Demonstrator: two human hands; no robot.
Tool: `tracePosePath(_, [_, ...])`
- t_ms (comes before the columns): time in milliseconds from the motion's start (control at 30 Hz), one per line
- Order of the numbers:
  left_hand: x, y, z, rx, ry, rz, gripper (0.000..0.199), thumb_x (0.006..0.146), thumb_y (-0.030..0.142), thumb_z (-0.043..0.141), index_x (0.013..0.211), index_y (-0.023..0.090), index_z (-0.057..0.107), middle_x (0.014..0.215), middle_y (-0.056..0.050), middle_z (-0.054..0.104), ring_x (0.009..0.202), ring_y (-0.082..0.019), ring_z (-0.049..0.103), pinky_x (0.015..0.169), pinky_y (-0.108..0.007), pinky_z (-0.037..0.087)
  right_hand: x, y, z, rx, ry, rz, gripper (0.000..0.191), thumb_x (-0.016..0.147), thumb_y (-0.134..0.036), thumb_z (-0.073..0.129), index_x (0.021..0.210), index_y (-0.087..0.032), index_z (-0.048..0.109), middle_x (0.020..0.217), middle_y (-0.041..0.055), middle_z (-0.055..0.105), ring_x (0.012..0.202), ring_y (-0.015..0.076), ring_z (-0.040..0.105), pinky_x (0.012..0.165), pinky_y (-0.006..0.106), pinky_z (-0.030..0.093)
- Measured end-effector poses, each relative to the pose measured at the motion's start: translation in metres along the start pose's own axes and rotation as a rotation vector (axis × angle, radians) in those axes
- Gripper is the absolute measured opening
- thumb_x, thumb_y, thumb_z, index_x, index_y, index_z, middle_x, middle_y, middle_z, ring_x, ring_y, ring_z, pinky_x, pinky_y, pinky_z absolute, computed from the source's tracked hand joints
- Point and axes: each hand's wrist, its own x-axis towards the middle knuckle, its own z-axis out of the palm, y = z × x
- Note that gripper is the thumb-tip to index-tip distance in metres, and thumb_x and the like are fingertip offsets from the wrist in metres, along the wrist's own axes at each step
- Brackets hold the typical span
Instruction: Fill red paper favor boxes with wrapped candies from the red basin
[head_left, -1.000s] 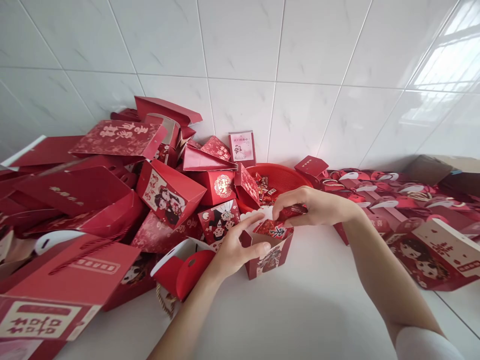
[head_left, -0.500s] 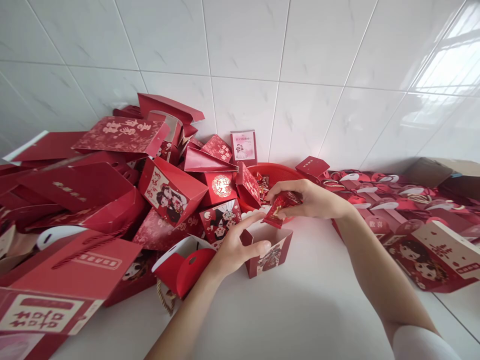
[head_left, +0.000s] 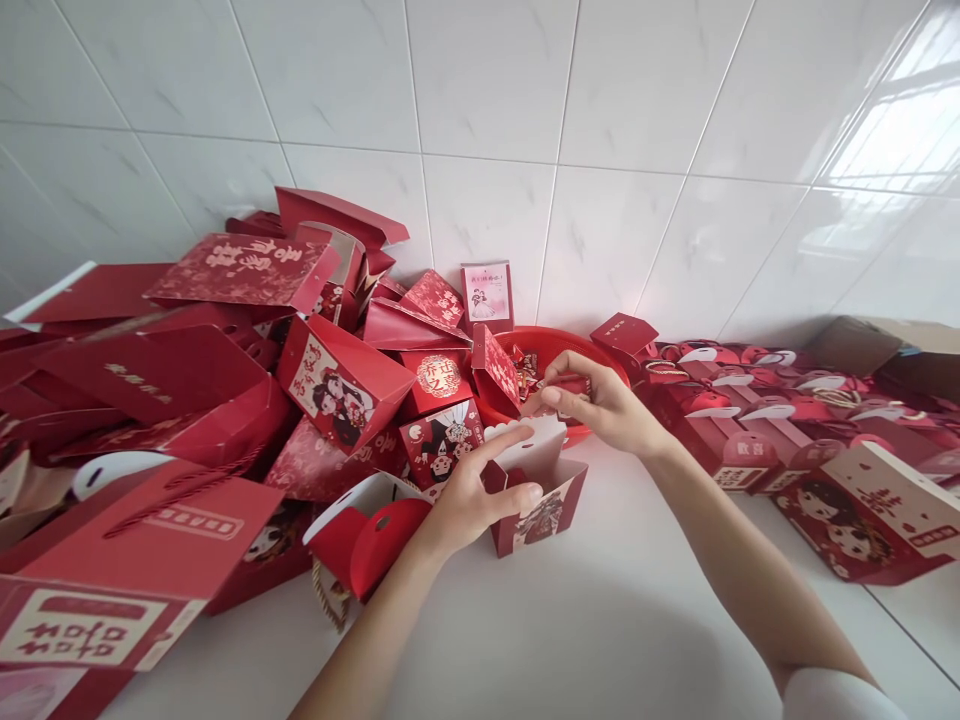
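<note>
An open red candy box [head_left: 545, 512] stands upright on the white surface, a couple printed on its front and its white scalloped flap raised at the back. My left hand [head_left: 480, 490] grips its left side, thumb at the near edge and fingers on the far side. Just behind the box is a red plastic basket [head_left: 581, 345] with small wrapped candies [head_left: 526, 368] in it. My right hand [head_left: 604, 405] hovers over the basket's near rim, thumb and forefinger apart, no packet visible in it. The inside of the box is mostly hidden.
A heap of red gift boxes [head_left: 165, 365] fills the left, leaning near the tiled wall [head_left: 487, 90]. Rows of closed red boxes [head_left: 739, 440] stand at the right, with a larger printed box [head_left: 862, 520] in front. A brown carton [head_left: 862, 345] sits at the far right.
My right hand has let go of the red candy packet above the box and moved back over the basket. The box's back flap now shows upright. My left hand has stayed put.
</note>
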Motion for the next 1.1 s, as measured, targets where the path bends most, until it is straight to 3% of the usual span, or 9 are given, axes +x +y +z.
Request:
tracePosePath(133, [0.001,-0.002,0.001,-0.046,-0.048,0.068,0.063,0.076,0.034,0.079,0.136,0.025,0.063,0.147,-0.007,0.059,0.14,-0.032,0.05,0.12,-0.048,0.036,-0.002,0.009,0.009,-0.062,-0.04,-0.045,0.035,0.085,-0.049,0.074,0.092,-0.017,0.064,0.096,0.0086,0.072,0.081,0.017,0.068,0.067,0.028,0.055])
tracePosePath(267, [-0.003,0.002,0.002,-0.059,-0.11,0.122,0.067,0.077,0.03,0.078,0.141,0.025,0.059,0.147,-0.007,0.059,0.141,-0.033,0.049,0.117,-0.048,0.039,-0.01,0.008,0.011,-0.138,-0.111,-0.134,0.027,0.085,-0.042,0.077,0.09,-0.017,0.068,0.102,0.0083,0.07,0.086,0.0167,0.066,0.072,0.029,0.055])
tracePosePath(400, [-0.014,0.01,0.003,0.059,-0.232,0.244,0.063,0.072,0.028,0.083,0.133,0.03,0.067,0.136,-0.005,0.067,0.127,-0.034,0.061,0.108,-0.044,0.049,-0.029,-0.007,0.008,-0.125,-0.15,-0.212,0.014,0.088,-0.03,0.076,0.09,-0.019,0.069,0.097,0.0069,0.072,0.089,0.0178,0.067,0.078,0.031,0.055])
tracePosePath(533, [-0.022,0.009,0.007,0.231,-0.327,0.345,0.074,0.067,0.026,0.086,0.137,0.033,0.064,0.129,-0.005,0.07,0.119,-0.032,0.063,0.108,-0.043,0.048,-0.05,-0.026,0.006,-0.126,-0.171,-0.279,0.008,0.088,-0.02,0.075,0.094,-0.019,0.069,0.091,0.0057,0.071,0.086,0.017,0.068,0.075,0.03,0.057])
tracePosePath(733, [-0.022,0.007,0.01,0.281,-0.322,0.35,0.072,0.07,0.026,0.084,0.138,0.031,0.063,0.131,-0.007,0.068,0.124,-0.033,0.059,0.108,-0.043,0.048,-0.061,-0.03,0.007,-0.326,-0.143,-0.394,0.006,0.093,-0.024,0.07,0.098,-0.021,0.068,0.093,0.0068,0.072,0.088,0.0184,0.067,0.079,0.034,0.056])
tracePosePath(933, [-0.015,0.009,0.01,0.162,-0.267,0.367,0.072,0.076,0.021,0.08,0.143,0.034,0.057,0.133,-0.004,0.068,0.12,-0.029,0.064,0.107,-0.039,0.049,-0.061,-0.012,0.009,-0.826,-0.041,-0.483,0.02,0.094,-0.037,0.067,0.107,-0.023,0.07,0.114,0.012,0.07,0.102,0.0256,0.064,0.089,0.042,0.053])
tracePosePath(1100, [-0.016,0.003,0.009,0.026,-0.14,0.307,0.062,0.081,0.025,0.077,0.14,0.035,0.06,0.144,-0.002,0.063,0.133,-0.03,0.058,0.112,-0.043,0.046,-0.067,-0.012,0.001,-0.755,0.05,-0.5,0.03,0.093,-0.036,0.068,0.121,-0.025,0.066,0.116,0.0116,0.069,0.108,0.0266,0.064,0.093,0.043,0.053])
